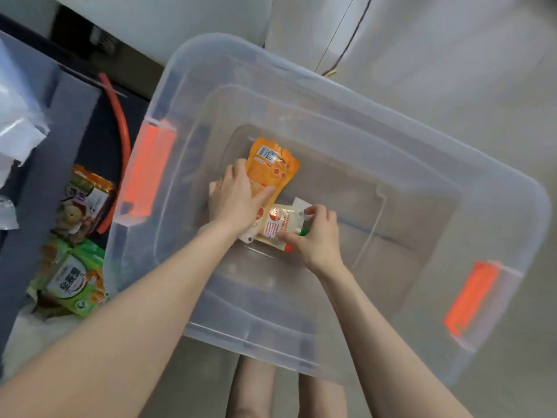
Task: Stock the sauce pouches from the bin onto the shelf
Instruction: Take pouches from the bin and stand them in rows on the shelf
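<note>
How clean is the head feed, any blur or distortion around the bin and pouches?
Head view: corners and left-side packets smear with motion blur; wide-angle bends the bin rim; orange pouch, pale pouch, left hand and right hand look fairly sharp; light soft, even.

A large clear plastic bin [391,140] stands on the grey floor [452,70]. On its bottom lies an orange sauce pouch [271,167], with a pale red-printed sauce pouch [278,224] just nearer and to its right. The left hand [235,200] grips the former and the right hand [316,233] pinches the latter. Left of the bin lie green snack packets [72,276], with a brown foil packet [87,194] behind them.
</note>
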`<state>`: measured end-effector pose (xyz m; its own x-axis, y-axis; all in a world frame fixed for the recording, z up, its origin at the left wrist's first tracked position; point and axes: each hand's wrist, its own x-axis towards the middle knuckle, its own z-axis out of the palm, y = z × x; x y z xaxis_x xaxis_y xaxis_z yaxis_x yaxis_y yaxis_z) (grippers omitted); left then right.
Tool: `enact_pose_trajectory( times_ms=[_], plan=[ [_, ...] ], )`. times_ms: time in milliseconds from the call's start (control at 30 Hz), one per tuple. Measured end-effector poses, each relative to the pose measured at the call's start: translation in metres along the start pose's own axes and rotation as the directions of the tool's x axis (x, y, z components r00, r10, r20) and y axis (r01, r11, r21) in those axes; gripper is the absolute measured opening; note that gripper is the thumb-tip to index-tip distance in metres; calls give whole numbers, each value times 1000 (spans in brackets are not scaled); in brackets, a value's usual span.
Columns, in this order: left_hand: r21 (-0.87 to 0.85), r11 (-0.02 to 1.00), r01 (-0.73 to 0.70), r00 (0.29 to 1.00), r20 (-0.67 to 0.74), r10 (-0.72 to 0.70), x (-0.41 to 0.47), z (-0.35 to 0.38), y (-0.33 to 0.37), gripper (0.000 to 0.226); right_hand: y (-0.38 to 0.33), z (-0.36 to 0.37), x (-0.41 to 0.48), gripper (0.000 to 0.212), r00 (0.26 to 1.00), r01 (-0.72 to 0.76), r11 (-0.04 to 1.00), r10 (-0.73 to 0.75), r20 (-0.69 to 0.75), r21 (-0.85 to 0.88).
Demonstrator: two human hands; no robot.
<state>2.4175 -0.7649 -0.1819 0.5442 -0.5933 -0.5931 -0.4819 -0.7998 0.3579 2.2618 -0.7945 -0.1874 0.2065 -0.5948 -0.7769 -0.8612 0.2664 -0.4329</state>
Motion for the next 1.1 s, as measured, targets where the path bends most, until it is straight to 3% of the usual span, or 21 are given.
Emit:
enact_pose_trajectory(
  times_ms=[233,367,467,500,567,667,733,800,867,900,1033,1100],
  plan=[
    [-303,939,160,985,-11,-171,-2,0,16,52,4,-10,5,31,997,-69,997,69,21,22],
    [-614,701,363,875,-33,-482,-11,3,29,47,12,-38,9,28,964,-122,937,191,-185,328],
    [-725,503,471,766,53,-641,-19,7,34,51,19,-52,13,47,908,-102,864,284,-309,493],
    [-698,510,502,761,76,-644,-21,8,36,53,20,-52,13,59,895,-104,842,311,-319,530],
    [-503,680,534,792,17,-610,-24,8,41,61,21,-46,12,76,853,-170,805,409,-324,568],
    [-192,920,342,907,-187,-376,-33,-2,43,72,20,-27,4,77,775,-348,638,608,-172,687],
    [49,998,27,976,-215,-16,-33,-12,38,68,16,-13,-2,67,787,-395,451,615,42,800],
    [227,924,-307,952,65,300,-19,-24,30,65,11,-2,-3,45,820,-388,330,550,159,861],
    [325,793,-515,837,390,384,1,-34,22,68,3,5,0,23,833,-366,290,526,172,884],
    [373,723,-581,788,482,384,11,-38,19,71,-1,6,2,18,833,-351,280,528,162,893],
    [505,496,-706,705,558,437,36,-41,19,79,-6,5,11,18,864,-295,280,486,130,913],
    [578,412,-705,709,542,451,39,-40,22,71,-3,1,13,12,898,-264,397,433,74,879]
  ],
)
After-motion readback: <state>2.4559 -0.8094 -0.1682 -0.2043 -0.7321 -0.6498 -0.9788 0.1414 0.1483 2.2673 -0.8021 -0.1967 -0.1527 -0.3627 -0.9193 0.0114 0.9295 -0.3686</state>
